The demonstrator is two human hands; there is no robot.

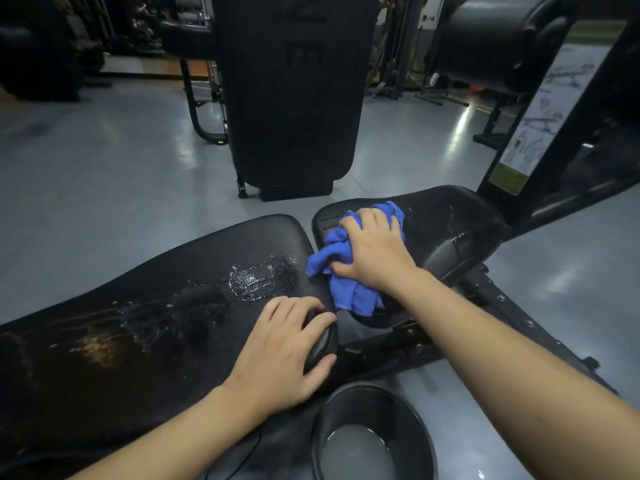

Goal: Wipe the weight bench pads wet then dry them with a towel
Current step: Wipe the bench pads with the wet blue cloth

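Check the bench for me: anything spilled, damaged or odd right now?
Water is pooled in beads on the long back pad near its right end, expected mid-wipe. A brownish worn-looking patch shows further left; damage or reflection, I cannot tell. The right hand presses the blue cloth on the seat pad.

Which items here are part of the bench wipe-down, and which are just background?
In the job:
- blue cloth, bunched under the right hand
- seat pad, wet streaks
- long back pad, pooled water, left hand gripping its edge
- black basin with water, on the floor

Just about:
- upright black machine
- instruction placard on the frame
- roller pad
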